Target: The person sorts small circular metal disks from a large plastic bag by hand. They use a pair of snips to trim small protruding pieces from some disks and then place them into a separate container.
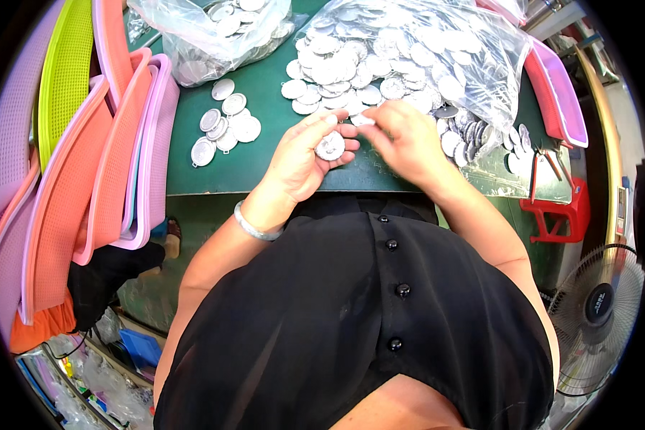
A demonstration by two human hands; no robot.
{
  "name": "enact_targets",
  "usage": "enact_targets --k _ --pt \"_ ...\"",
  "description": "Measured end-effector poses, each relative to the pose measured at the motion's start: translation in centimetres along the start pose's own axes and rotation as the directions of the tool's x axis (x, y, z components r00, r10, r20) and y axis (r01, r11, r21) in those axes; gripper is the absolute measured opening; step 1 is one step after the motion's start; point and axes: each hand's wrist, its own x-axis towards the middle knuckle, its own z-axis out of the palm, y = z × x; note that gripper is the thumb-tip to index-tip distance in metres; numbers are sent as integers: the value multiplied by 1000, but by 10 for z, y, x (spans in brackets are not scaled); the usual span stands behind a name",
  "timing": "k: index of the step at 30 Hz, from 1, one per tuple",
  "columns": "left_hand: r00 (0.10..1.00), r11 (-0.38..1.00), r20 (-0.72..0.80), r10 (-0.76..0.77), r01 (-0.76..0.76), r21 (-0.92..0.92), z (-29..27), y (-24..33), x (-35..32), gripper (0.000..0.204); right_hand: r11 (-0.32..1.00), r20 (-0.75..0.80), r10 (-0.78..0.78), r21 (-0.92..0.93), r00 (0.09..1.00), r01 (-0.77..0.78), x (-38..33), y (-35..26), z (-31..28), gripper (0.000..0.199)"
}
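The left hand [304, 154] cups a round silvery metal disc [330, 146], fingers curled under it; the right hand [401, 140] pinches a small white piece [360, 120] just above. Best to keep the disc level over the green tabletop [265, 93], near the loose pile [380, 64]

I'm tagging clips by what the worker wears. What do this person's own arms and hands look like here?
Both forearms are bare: no gloves and no sleeves reach them. The left hand has a pale, silvery bangle around its wrist. The right hand shows no ring, watch or band that I can make out. The black buttoned top looks sleeveless or short-sleeved.
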Motion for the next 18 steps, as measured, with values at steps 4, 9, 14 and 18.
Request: enact_targets --k 4,9,14,18 --pt "1000 999 -3 5 -5 49 -8 0 3 30 945 47 -59 -319 997 71 14 26 -1 14" --pt "1000 998 -8 6 -6 64 -10 0 3 27 874 200 -102 -450 974 184 23 35 3 12" --pt "1000 994 -12 9 -7 111 -7 3 2 26 988 21 -44 -148 999 47 23 42 -2 7" --pt "999 990 -6 34 -33 134 -1 3 2 25 704 317 431 468 845 -534 24 32 -21 14"
